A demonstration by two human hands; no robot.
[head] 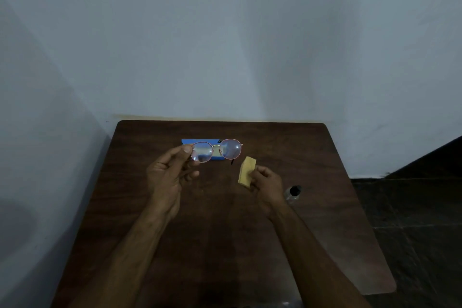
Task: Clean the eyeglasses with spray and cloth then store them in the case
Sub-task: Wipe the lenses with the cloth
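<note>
My left hand (168, 173) pinches the left rim of round, thin-framed eyeglasses (217, 149) and holds them up above the table, lenses facing me. Behind them a blue case (188, 142) lies on the table, mostly hidden by the lenses. A folded yellow cloth (247, 171) is gripped in my right hand (268, 182), just below and right of the glasses and apart from them. To the right of that wrist a small clear spray bottle (293, 193) with a dark cap rests on the table.
The dark wooden table (225, 232) is pushed into a corner of pale walls. Its right edge drops to a dark tiled floor (412, 207).
</note>
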